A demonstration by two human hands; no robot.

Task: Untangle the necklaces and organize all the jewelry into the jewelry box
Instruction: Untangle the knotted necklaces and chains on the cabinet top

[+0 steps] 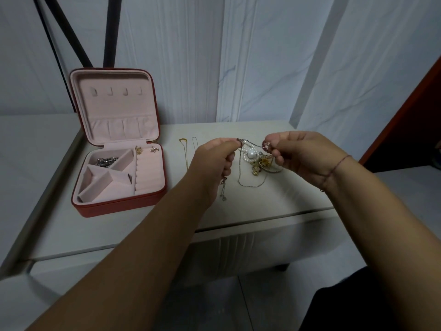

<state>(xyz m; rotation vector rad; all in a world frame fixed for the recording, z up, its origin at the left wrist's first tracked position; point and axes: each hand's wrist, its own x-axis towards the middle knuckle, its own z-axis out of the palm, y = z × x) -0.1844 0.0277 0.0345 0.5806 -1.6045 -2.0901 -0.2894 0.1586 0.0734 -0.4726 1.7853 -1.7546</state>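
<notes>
A tangle of necklaces, with pearls, gold pieces and thin chains, lies on the white table. My left hand pinches one end of a dark beaded strand above it, and a silver pendant chain dangles below that hand. My right hand pinches the strand's other end at a red beaded part. Left of the hands stands the red jewelry box, lid open, pink inside, with silver pieces in one compartment and two earrings at the back.
A gold chain and a thin silver chain lie straight on the table between the box and my hands. White curtains hang behind the table. Black tripod legs stand behind the box. The table's front edge runs under my forearms.
</notes>
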